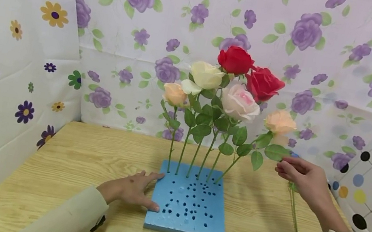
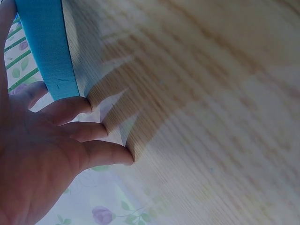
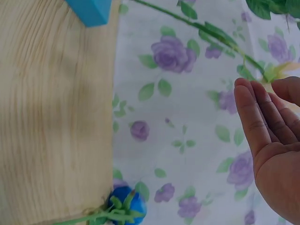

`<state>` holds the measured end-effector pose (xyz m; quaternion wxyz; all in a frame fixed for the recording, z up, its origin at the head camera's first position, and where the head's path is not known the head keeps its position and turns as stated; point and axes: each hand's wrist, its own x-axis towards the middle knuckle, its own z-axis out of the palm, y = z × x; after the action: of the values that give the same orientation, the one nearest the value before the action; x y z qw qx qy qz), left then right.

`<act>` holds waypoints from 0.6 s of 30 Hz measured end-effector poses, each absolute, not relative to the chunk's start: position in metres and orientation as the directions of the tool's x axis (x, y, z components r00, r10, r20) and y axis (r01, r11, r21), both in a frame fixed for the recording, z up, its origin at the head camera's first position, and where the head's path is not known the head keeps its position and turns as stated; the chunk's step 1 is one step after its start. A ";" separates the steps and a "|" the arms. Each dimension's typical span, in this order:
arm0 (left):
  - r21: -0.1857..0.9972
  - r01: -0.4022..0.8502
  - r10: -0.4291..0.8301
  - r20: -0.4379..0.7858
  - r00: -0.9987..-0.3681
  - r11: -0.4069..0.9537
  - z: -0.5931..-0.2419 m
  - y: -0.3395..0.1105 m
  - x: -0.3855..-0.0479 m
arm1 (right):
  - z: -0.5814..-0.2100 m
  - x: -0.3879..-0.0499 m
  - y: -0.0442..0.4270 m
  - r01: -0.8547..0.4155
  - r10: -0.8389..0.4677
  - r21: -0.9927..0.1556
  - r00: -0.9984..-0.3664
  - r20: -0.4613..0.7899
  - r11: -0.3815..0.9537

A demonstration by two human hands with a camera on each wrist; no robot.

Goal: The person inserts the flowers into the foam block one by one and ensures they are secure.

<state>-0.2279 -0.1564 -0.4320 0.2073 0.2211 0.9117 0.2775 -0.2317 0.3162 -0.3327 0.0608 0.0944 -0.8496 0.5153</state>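
A blue foam block [image 1: 190, 203] full of holes holds several upright artificial roses in its back row. Among them are two red roses [image 1: 236, 60], a cream rose [image 1: 206, 75], a pale pink rose [image 1: 240, 101] and a peach rose [image 1: 175, 94] at the left. The rightmost peach rose [image 1: 281, 122] leans right. My left hand [image 1: 131, 188] rests with spread fingers against the block's left edge. Beside a leaf [image 1: 276, 152] of the leaning rose is my right hand [image 1: 302, 180]. Its thumb and straight fingers stand apart in the right wrist view, with no stem between them.
A blue rose [image 3: 125, 205] lies on the wooden table [image 1: 92, 145] at the right, its stem [image 1: 294, 214] passing behind my right wrist. Flower-printed cloth [image 1: 173, 15] hangs behind the table, and patterned sheets stand at both sides.
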 end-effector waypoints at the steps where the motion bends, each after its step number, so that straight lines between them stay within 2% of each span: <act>1: 0.596 0.288 0.518 -0.256 -0.816 0.749 -0.433 -0.157 -0.228 | -0.334 -0.232 0.319 -0.219 -0.093 -0.862 -0.976 0.199 0.457; 10: 0.595 0.275 0.505 -0.260 -0.823 0.755 -0.434 -0.158 -0.229 | -0.346 -0.232 0.335 -0.129 -0.037 -0.834 -0.991 0.129 0.536; 18: 0.593 0.292 0.517 -0.253 -0.818 0.751 -0.434 -0.158 -0.230 | -0.368 -0.236 0.369 -0.047 -0.008 -0.827 -0.999 0.051 0.560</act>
<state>-0.2296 -0.1583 -0.4337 0.2051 0.2217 0.9128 0.2747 -0.2360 0.3693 -0.3684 0.0208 0.0155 -0.8828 0.4690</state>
